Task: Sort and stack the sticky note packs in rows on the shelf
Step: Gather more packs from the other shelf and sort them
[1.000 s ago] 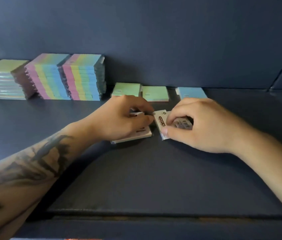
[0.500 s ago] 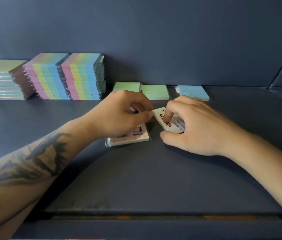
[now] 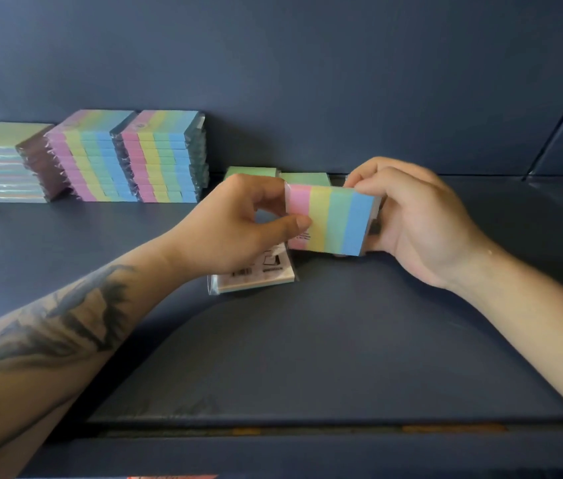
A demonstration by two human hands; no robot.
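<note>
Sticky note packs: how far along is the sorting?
Done: two striped stacks and a yellow-green stack stand along the back. In hand: left hand and right hand hold one striped pack. Left: the face-down pack and loose green packs.

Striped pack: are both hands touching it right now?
Touching. The head view shows the left hand pinching the striped pack's pink end, and the right hand's fingers curled round its blue end.

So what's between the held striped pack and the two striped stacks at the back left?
In the head view, only the left hand and bare shelf.
</note>
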